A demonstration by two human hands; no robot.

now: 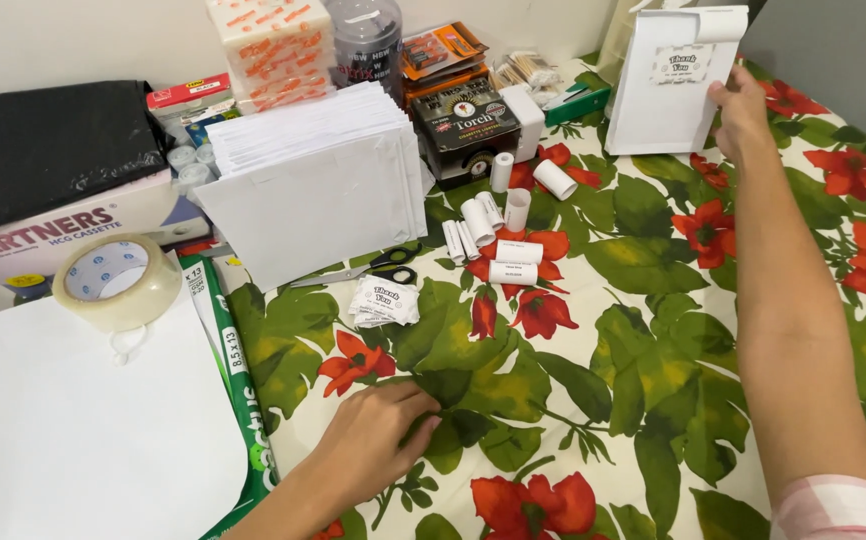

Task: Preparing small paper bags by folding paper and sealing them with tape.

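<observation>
Two bare hands are working over a tablecloth with red flowers and green leaves [653, 330]. The right hand [740, 108] reaches far away, toward 1 o'clock, and its fingers pinch the right edge of a white paper bag with a small printed label [665, 90], which stands upright near the far edge of the table. The grip is narrow and closed on the paper. The left hand [378, 435] lies low, toward 7 o'clock, palm down on the cloth with the fingers loosely bent; it holds nothing.

At about 12 o'clock from the left hand lies a small crumpled white label paper [384, 302], and just behind it a pair of scissors with black handles [368, 268]. Several small white paper rolls [503, 235] are scattered in the middle of the table, well apart from both hands. Toward 11 o'clock a thick stack of white paper bags [318, 185] leans. At 9 o'clock a roll of clear adhesive tape [116, 280] rests on a large white sheet of paper [83, 430].
</observation>
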